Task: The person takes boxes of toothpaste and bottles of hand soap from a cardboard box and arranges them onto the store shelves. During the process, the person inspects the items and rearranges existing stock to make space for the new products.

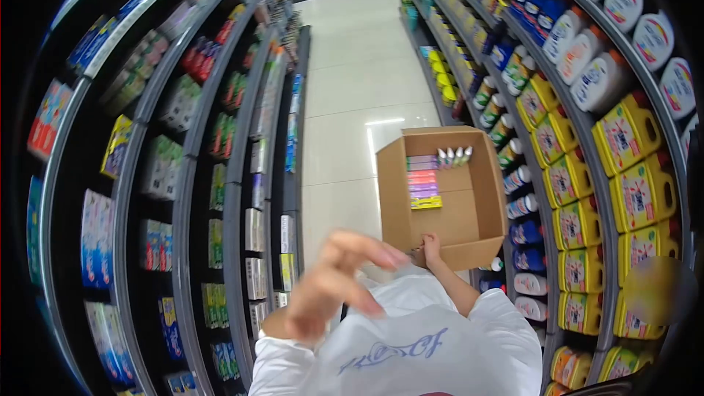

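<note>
My left hand [341, 275] is raised in front of my white shirt, blurred, with its fingers apart and nothing between them. At the near edge of an open cardboard box [488, 187], my right hand [431, 248] has its fingers closed on or against the rim; whether it holds anything else is too small to tell. Inside the box, a stack of small coloured cartons [423, 183] lies along the left side. Several small white bottles [455, 157] stand beside the cartons at the far side.
Left of me, shelves hold boxed goods [97, 238]. On the right, shelves carry yellow jugs [634, 194], white bottles [598, 82] and blue bottles [526, 232]. The tiled aisle floor [341, 88] runs forward between them.
</note>
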Available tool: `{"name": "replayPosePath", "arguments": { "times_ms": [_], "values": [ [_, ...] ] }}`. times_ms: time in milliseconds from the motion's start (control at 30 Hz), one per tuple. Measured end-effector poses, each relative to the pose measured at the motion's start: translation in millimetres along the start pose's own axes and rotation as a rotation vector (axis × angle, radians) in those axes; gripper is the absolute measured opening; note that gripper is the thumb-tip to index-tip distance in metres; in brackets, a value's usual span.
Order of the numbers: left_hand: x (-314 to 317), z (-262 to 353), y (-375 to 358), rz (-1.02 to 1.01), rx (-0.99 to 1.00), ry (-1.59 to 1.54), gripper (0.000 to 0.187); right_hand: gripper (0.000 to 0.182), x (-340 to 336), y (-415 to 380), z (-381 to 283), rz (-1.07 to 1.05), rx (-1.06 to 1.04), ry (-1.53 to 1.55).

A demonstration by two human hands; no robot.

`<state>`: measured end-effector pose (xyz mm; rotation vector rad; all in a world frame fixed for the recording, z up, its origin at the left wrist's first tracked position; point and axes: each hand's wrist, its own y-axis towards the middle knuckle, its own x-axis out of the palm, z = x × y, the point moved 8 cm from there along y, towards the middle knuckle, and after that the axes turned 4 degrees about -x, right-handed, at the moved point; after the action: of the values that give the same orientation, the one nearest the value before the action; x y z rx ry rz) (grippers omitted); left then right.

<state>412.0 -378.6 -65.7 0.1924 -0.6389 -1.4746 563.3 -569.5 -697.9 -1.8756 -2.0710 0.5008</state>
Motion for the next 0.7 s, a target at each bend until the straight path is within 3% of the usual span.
{"name": "replayPosePath", "arguments": {
  "times_ms": [67, 200, 267, 300, 367, 400, 667, 700],
  "values": [
    [41, 11, 13, -0.162, 0.136, -0.147, 0.058, 0.016, -18, -4, -5, 0.015, 0.008, -0.03],
    [64, 9, 21, -0.118, 0.294, -0.306, 0.058, 0.009, -59, -2, -11, 0.067, -0.098, 0.071],
    [76, 9, 33, -0.491, 0.554, -0.492, 0.072, 0.007, -81, -5, -16, 0.127, -0.108, 0.094],
    [85, 12, 28, -0.498, 0.551, -0.5, 0.072, 0.006, -96, -7, -14, 0.193, -0.089, 0.129],
    [86, 4, 27, -0.176, 0.319, -0.442, 0.058, 0.006, -120, -9, -7, 0.268, -0.069, 0.167],
    [87, 3, 28, -0.181, 0.315, -0.448, 0.058, 0.006, -131, -10, -5, 0.308, -0.065, 0.19],
    [120, -9, 27, -0.806, -0.204, -0.94, 0.076, 0.006, -152, -13, 0, 0.362, -0.085, 0.181],
    [124, -13, 16, -0.646, 0.151, -1.284, 0.096, 0.005, -149, -16, -2, 0.351, -0.076, 0.183]
  ]
}}
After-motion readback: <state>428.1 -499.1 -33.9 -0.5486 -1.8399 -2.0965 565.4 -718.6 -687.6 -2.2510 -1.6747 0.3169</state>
